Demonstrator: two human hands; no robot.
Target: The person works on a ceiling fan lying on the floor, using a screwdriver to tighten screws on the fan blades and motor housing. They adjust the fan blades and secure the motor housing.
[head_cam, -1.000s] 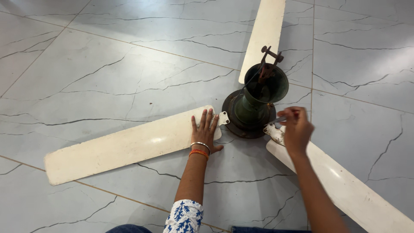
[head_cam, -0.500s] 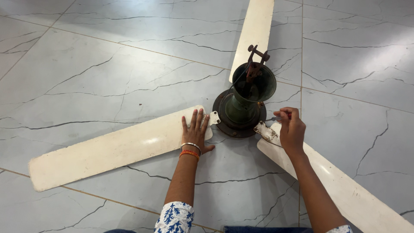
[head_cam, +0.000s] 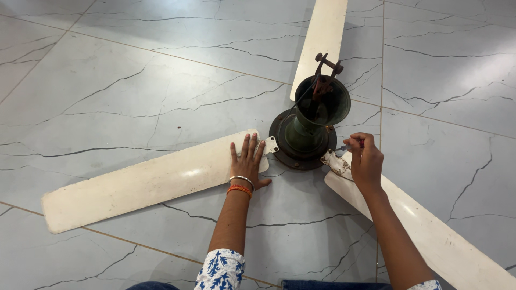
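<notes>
Left hand [head_cam: 247, 161]: bare, no rings seen.
Left wrist: thin silver bangle [head_cam: 241, 179] above an orange bangle [head_cam: 239, 189].
Left sleeve [head_cam: 221, 269]: short, white with blue leaf print, bottom centre of frame.
Right hand [head_cam: 366, 161]: bare.
Right sleeve [head_cam: 427, 285]: white edge, lower right.

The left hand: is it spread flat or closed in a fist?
Spread flat. The left hand lies palm down, fingers apart, on the inner end of a cream fan blade on the floor.
</notes>
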